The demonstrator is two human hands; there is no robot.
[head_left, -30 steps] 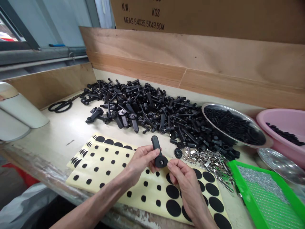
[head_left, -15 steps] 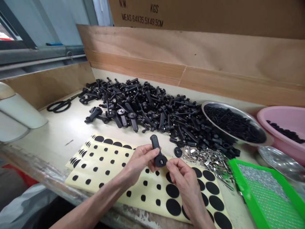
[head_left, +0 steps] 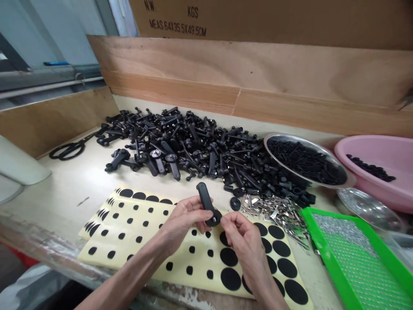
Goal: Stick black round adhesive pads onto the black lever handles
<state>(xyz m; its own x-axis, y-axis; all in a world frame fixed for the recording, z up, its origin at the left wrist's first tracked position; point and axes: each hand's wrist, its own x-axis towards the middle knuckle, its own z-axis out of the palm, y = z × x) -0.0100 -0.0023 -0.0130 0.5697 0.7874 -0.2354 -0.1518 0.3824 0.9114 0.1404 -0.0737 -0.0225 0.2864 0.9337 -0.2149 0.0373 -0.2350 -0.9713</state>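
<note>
Between the thumb and fingers of my left hand (head_left: 180,221) is a black plastic crank handle (head_left: 205,199), its round end towards me with a small metal piece in the middle. My right hand (head_left: 244,237) is pinched closed at the edge of that round end; whatever its fingertips hold, if anything, is hidden. Under both hands lies a pale yellow sticker sheet (head_left: 153,254) with black round and small squarish stickers. Just beyond the hands are a loose black disc (head_left: 235,203) and a heap of small metal clips (head_left: 274,209).
A big pile of black crank handles (head_left: 174,137) spreads across the back. On the right stand a steel bowl (head_left: 350,178) of black rods, a pink basin (head_left: 380,148), a steel dish (head_left: 368,206) and a green tray (head_left: 318,234). Scissors (head_left: 67,150) lie at left near white cylinders (head_left: 24,168).
The view has swung slightly right, so the scene sits further left. Both hands keep almost the same pose, with the right fingertips still at the crank handle's round end.
</note>
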